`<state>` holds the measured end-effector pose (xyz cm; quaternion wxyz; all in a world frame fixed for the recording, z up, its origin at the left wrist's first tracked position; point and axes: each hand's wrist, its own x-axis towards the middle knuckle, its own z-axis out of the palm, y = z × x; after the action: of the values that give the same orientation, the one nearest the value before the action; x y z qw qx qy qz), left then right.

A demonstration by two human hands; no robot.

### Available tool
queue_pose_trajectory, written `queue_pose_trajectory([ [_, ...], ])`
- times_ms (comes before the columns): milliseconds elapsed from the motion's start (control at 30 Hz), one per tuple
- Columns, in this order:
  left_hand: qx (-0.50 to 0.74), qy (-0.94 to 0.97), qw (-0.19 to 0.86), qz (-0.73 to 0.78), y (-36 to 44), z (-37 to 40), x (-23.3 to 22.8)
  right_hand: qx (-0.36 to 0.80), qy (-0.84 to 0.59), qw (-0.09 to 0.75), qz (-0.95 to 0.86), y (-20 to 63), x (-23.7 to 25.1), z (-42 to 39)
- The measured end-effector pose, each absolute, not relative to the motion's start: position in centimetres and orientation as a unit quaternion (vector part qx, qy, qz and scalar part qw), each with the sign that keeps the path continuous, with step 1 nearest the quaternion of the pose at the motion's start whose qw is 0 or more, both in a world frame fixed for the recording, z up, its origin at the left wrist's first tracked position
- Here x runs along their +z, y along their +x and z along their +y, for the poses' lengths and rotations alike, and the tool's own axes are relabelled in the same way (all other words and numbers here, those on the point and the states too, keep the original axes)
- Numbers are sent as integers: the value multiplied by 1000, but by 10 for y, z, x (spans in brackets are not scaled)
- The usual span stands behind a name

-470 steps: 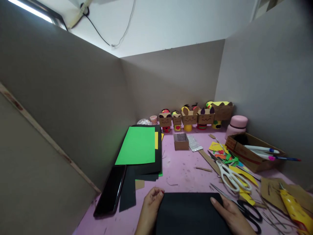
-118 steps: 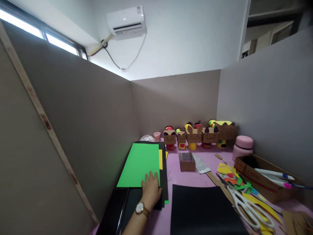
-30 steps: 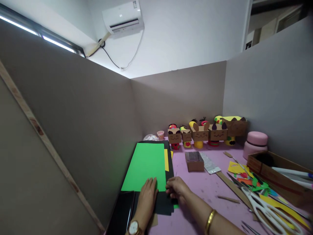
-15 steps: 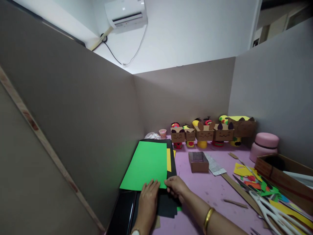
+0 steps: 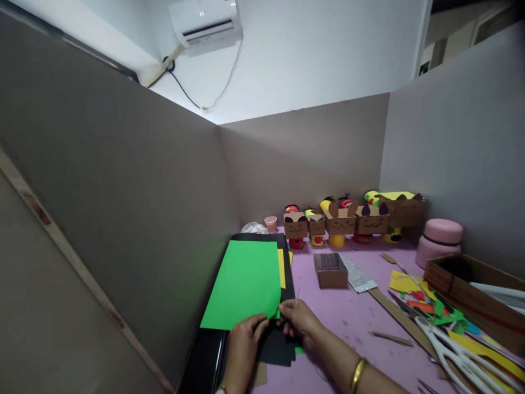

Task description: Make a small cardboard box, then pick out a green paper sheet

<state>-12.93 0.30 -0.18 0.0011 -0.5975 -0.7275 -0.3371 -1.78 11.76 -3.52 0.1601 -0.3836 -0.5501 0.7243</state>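
Observation:
A sheet of green paper lies on a stack of black paper, its near right corner curled up and a second green layer showing beneath. My left hand has its fingers bent and closed on the sheet's near edge. At the raised corner, my right hand pinches the green paper between thumb and forefinger; its other fingers are curled in. Yellow paper sticks out from under the green sheet along the right side.
An open cardboard box stands right of the stack. Several cardboard animal-faced figures line the back. White-handled scissors, colourful paper scraps, a pink flask and a long brown box are at the right. A grey partition borders the left.
My left hand has gone from lying flat on the green paper to bent fingers gripping its near edge. The sheet has slid slightly nearer, and its right corner now curls upward.

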Motion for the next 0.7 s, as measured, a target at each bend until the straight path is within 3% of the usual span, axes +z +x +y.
queue_pose_trajectory([
  [200, -383, -575, 37, -722, -128, 4, -4, 675, -419, 155, -587, -18, -32, 112],
  [433, -471, -394, 241, -752, -139, -16, 20, 610, -446, 186, -628, -20, -22, 101],
  [533, -485, -405, 319, -707, -137, -37, 44, 554, -447, 268, -649, -12, -11, 93],
  [600, -460, -519, 372, -617, -126, -51, 54, 501, -435, 353, -660, 4, -1, 83],
  [700, -395, -620, 317, -599, -93, -73, 44, 401, -380, 468, -690, 46, 14, 64],
])
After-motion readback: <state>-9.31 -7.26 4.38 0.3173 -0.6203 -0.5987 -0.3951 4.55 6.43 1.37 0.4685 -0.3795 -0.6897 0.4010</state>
